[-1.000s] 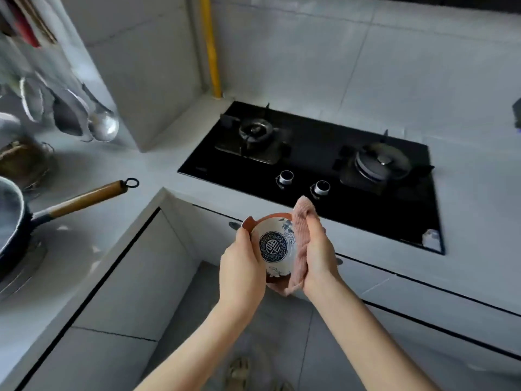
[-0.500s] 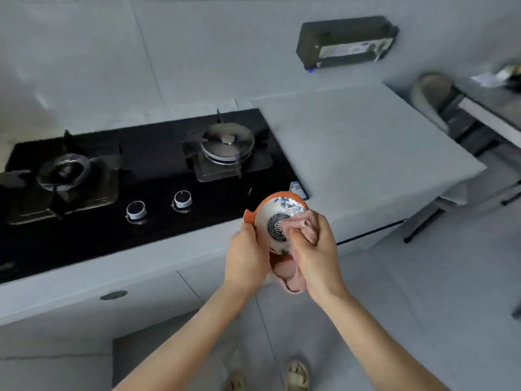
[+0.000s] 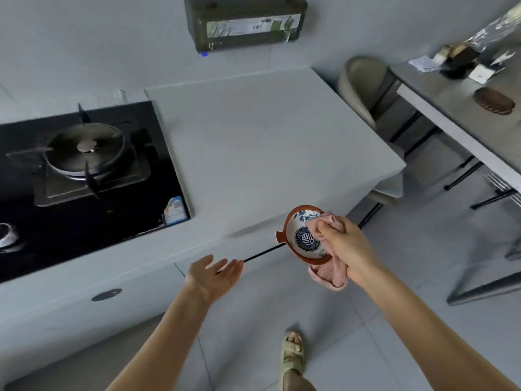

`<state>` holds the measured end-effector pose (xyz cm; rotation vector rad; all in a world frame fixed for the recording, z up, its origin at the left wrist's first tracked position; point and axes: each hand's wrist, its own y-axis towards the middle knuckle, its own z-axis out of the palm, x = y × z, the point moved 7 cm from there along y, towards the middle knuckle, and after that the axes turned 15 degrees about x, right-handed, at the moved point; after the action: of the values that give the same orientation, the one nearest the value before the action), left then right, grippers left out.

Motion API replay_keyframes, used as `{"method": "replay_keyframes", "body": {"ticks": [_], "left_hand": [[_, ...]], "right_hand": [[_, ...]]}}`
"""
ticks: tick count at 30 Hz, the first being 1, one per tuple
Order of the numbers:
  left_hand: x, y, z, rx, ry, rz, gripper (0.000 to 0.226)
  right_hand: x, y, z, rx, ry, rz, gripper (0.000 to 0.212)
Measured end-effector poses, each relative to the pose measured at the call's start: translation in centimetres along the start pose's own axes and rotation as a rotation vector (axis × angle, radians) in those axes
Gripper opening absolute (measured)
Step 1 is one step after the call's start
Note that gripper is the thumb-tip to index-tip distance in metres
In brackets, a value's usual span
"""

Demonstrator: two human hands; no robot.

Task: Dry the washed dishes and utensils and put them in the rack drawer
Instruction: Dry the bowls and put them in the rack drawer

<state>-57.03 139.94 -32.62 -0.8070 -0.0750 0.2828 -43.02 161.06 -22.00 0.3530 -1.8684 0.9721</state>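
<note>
The gas stove (image 3: pixel 84 176) sits at the left of the counter (image 3: pixel 267 142). The left hand (image 3: pixel 215 273) hovers palm-up before the counter edge, fingers apart and relaxed, holding nothing. The right hand (image 3: pixel 342 246) clamps its fingers on the pink cloth (image 3: pixel 328 273) and the bowl (image 3: pixel 303 235), tilted, just off the counter's front edge.

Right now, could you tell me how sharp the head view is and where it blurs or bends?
Head view: the bowl in the right hand is sharp, its blue medallion legible; the stove knob at the left edge smears; the countertop edges bow from the wide lens; light is soft.
</note>
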Motion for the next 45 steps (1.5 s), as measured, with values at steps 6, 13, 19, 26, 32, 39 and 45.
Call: {"method": "replay_keyframes", "body": {"ticks": [6, 13, 19, 26, 32, 39, 45], "left_hand": [[1.8, 7.2, 3.2, -0.065, -0.250, 0.287, 0.032], [1.9, 10.7, 3.3, -0.002, -0.352, 0.448, 0.037], [3.2, 10.6, 1.8, -0.139, -0.250, 0.529, 0.065], [7.1, 7.5, -0.4, -0.190, -0.072, 0.432, 0.038], [9.5, 3.6, -2.4, -0.329, 0.169, 0.149, 0.014], [14.5, 0.3, -5.0, -0.305, 0.179, 0.047, 0.013], [16.3, -2.3, -5.4, -0.216, 0.625, -0.258, 0.038]], "right_hand": [[-0.8, 6.6, -7.2, 0.141, -0.050, 0.029, 0.009], [-0.9, 11.3, -8.7, 0.264, -0.081, 0.003, 0.013], [-2.5, 12.1, -8.5, 0.296, -0.074, 0.031, 0.005], [-4.3, 10.2, -6.7, 0.375, -0.091, 0.049, 0.008], [-5.8, 7.8, -5.6, 0.431, -0.139, 0.060, 0.028], [-8.2, 5.1, -4.2, 0.470, -0.307, 0.066, 0.022], [-9.7, 3.3, -2.8, 0.533, -0.401, 0.044, 0.013]]}}
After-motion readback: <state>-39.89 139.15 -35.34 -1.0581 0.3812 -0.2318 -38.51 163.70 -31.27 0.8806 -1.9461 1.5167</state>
